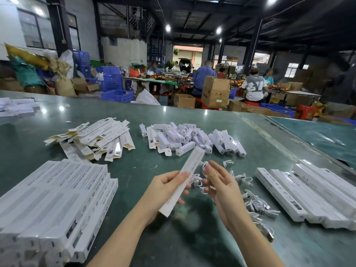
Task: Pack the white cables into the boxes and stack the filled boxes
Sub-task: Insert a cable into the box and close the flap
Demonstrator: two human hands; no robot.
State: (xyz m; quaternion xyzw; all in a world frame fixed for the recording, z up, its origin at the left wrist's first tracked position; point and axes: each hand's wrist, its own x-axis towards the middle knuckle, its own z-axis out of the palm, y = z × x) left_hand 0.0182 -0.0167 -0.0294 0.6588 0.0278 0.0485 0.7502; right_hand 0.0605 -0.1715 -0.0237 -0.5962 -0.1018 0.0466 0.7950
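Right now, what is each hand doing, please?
Left hand: grips a long white box.
Right hand: pinches a coiled white cable.

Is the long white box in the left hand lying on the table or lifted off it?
Lifted. The left hand grips the long white cardboard box tilted above the green table.
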